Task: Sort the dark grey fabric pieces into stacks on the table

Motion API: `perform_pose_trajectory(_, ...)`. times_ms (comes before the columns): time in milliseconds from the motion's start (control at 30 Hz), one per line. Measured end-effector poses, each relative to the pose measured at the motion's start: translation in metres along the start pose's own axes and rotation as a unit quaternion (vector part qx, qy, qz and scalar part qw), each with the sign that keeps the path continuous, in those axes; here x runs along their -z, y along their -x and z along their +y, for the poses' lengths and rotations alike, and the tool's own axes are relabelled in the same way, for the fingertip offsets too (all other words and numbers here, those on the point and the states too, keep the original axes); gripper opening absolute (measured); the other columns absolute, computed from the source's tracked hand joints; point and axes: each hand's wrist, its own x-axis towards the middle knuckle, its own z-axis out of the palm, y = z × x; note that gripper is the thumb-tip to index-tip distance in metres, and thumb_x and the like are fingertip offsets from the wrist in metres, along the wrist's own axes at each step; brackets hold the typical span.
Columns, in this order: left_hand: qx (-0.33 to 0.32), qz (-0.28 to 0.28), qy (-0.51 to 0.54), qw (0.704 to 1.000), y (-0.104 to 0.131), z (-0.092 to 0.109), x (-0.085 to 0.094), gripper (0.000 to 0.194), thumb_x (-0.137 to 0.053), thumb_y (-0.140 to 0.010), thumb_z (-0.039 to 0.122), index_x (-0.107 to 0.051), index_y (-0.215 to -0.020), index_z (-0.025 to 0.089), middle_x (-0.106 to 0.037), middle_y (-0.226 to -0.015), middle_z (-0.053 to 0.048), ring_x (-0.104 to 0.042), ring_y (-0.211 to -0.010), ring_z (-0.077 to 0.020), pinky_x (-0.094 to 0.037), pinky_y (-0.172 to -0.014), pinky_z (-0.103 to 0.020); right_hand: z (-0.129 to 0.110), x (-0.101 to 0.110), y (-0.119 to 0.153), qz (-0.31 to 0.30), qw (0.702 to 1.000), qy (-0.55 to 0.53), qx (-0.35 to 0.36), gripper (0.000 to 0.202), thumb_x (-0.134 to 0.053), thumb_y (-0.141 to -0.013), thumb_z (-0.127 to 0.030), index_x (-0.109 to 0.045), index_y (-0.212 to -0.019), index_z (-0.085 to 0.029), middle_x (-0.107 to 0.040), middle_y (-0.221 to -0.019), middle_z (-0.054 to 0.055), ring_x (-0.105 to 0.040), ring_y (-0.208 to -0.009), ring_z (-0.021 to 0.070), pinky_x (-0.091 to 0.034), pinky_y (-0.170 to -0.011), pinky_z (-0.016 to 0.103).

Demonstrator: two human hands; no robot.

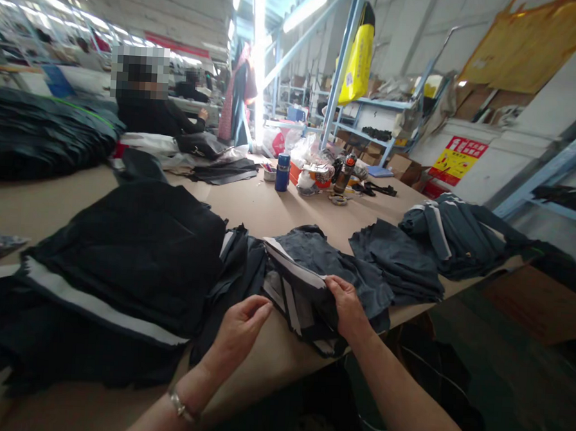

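My right hand (pixel 347 307) grips a bundle of dark fabric pieces with white strips (pixel 300 287) lying at the near edge of the brown table (pixel 264 208). My left hand (pixel 240 329) hovers just left of that bundle with its fingers pinched together; whether it holds a thin edge of cloth is unclear. To the left a large stack of black cloth with a white band (pixel 131 259) covers the table. More grey folded pieces (pixel 394 260) lie to the right of the bundle.
A heap of grey garments with white stripes (pixel 454 234) sits at the table's right end. A blue bottle (pixel 282 171), cans and clutter stand at the far middle. A seated person in black (pixel 153 115) works at the far left. Blue shelving stands behind.
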Motion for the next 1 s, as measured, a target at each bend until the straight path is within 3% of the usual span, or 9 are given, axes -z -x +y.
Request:
perform_pose_trajectory(100, 0.138, -0.033, 0.161, 0.977, -0.003, 0.009, -0.027, 0.028, -0.062, -0.082, 0.039, -0.06, -0.092, 0.012, -0.065, -0.079, -0.007, -0.06, -0.067, -0.0163, -0.048, -0.062, -0.027, 0.001, -0.008, 0.02, 0.038, 0.993, -0.101, -0.057, 0.04, -0.052, -0.083, -0.056, -0.061, -0.089, -0.018, -0.065, -0.076, 0.003, -0.06, -0.068, 0.0173, -0.049, -0.062, 0.027)
perform_pose_trajectory(200, 0.159, -0.017, 0.236, 0.958, -0.011, 0.011, -0.037, 0.021, -0.047, -0.09, 0.032, -0.053, -0.095, 0.014, -0.065, -0.081, -0.007, -0.062, -0.065, -0.0155, -0.051, -0.061, -0.029, 0.007, -0.015, 0.044, -0.001, 0.985, -0.151, -0.087, 0.036, -0.061, -0.081, -0.053, -0.064, -0.082, -0.017, -0.063, -0.071, 0.001, -0.058, -0.065, 0.0152, -0.048, -0.061, 0.025)
perform_pose_trajectory(333, 0.146, 0.022, 0.26, 0.954, -0.015, 0.019, -0.034, 0.015, -0.059, -0.078, 0.02, -0.056, -0.092, 0.015, -0.063, -0.074, -0.002, -0.059, -0.059, -0.0128, -0.051, -0.059, -0.025, 0.004, -0.011, 0.063, -0.068, 0.996, -0.057, -0.001, 0.027, -0.057, -0.088, -0.04, -0.066, -0.099, -0.017, -0.067, -0.096, 0.005, -0.062, -0.091, 0.018, -0.049, -0.082, 0.028)
perform_pose_trajectory(500, 0.024, 0.003, 0.156, 0.988, -0.003, 0.036, -0.042, 0.023, -0.065, -0.072, 0.023, -0.061, -0.093, 0.016, -0.065, -0.078, -0.001, -0.06, -0.069, -0.0152, -0.05, -0.064, -0.025, -0.043, -0.002, 0.061, -0.075, 0.981, 0.072, 0.165, 0.039, -0.053, -0.09, -0.031, -0.051, -0.129, -0.025, -0.051, -0.131, 0.006, -0.05, -0.119, 0.0201, -0.047, -0.095, 0.032)
perform_pose_trajectory(567, -0.066, -0.015, 0.028, 0.997, 0.006, 0.037, -0.049, 0.014, -0.06, -0.075, 0.023, -0.061, -0.087, 0.016, -0.062, -0.075, -0.001, -0.058, -0.069, -0.0145, -0.048, -0.066, -0.025, -0.062, -0.005, 0.057, -0.1, 0.972, 0.109, 0.185, 0.052, -0.057, -0.087, -0.034, -0.045, -0.136, -0.023, -0.047, -0.136, 0.008, -0.048, -0.121, 0.0223, -0.047, -0.097, 0.035)
perform_pose_trajectory(700, -0.189, 0.014, -0.183, 0.965, 0.023, 0.033, -0.061, 0.011, -0.051, -0.078, 0.019, -0.049, -0.068, 0.018, -0.052, -0.064, 0.001, -0.044, -0.057, -0.0112, -0.035, -0.054, -0.023, -0.07, -0.018, 0.052, -0.079, 0.978, 0.096, 0.169, 0.068, -0.064, -0.082, -0.038, -0.037, -0.142, -0.019, -0.043, -0.14, 0.011, -0.046, -0.124, 0.0255, -0.044, -0.104, 0.04)
perform_pose_trajectory(800, -0.229, 0.034, -0.216, 0.949, 0.03, 0.03, -0.062, 0.016, -0.048, -0.081, 0.018, -0.044, -0.066, 0.018, -0.048, -0.062, 0.002, -0.04, -0.055, -0.0106, -0.032, -0.052, -0.023, -0.061, -0.021, 0.053, -0.055, 0.987, 0.051, 0.141, 0.061, -0.06, -0.085, -0.032, -0.037, -0.14, -0.019, -0.049, -0.136, 0.01, -0.051, -0.121, 0.0228, -0.044, -0.105, 0.038)
perform_pose_trajectory(900, -0.239, 0.016, -0.221, 0.946, 0.032, 0.026, -0.061, 0.012, -0.046, -0.082, 0.015, -0.05, -0.072, 0.018, -0.051, -0.064, 0.001, -0.044, -0.058, -0.011, -0.035, -0.055, -0.023, -0.059, -0.019, 0.057, -0.087, 0.979, 0.098, 0.155, 0.049, -0.051, -0.086, -0.019, -0.045, -0.135, -0.017, -0.053, -0.131, 0.009, -0.049, -0.124, 0.0204, -0.039, -0.11, 0.036)
perform_pose_trajectory(1000, -0.219, -0.016, -0.225, 0.949, 0.031, 0.02, -0.058, 0.01, -0.046, -0.081, 0.011, -0.052, -0.077, 0.018, -0.055, -0.07, 0.0, -0.048, -0.064, -0.0119, -0.037, -0.06, -0.023, -0.064, -0.015, 0.06, -0.141, 0.96, 0.168, 0.171, 0.057, -0.048, -0.081, -0.01, -0.043, -0.138, -0.014, -0.047, -0.139, 0.01, -0.042, -0.131, 0.0191, -0.03, -0.116, 0.035)
